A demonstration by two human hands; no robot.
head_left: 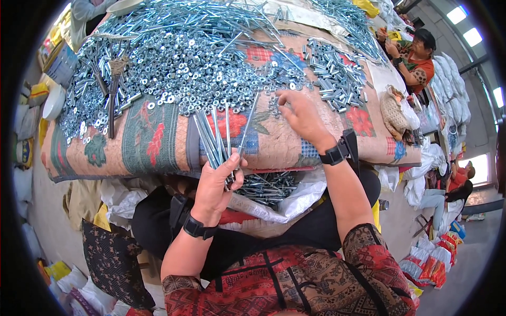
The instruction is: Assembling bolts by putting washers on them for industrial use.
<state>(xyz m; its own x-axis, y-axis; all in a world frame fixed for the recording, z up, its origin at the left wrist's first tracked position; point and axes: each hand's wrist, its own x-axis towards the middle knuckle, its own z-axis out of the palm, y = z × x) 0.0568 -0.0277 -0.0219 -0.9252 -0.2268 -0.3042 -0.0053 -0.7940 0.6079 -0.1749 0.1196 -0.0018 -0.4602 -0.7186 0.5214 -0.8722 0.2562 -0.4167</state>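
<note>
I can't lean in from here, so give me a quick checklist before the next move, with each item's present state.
1. Rods gripped in the left hand: ok, the fingers close around their lower ends.
2. Rods lined up together: not ok, they fan out, and one leans well to the right.
3. Right hand near the nuts: ok, fingertips at the right edge of the pile.
4. Something pinched in the right fingertips: cannot tell.
5. Open white sack below the table edge: ok, metal pieces show in its mouth.
</note>
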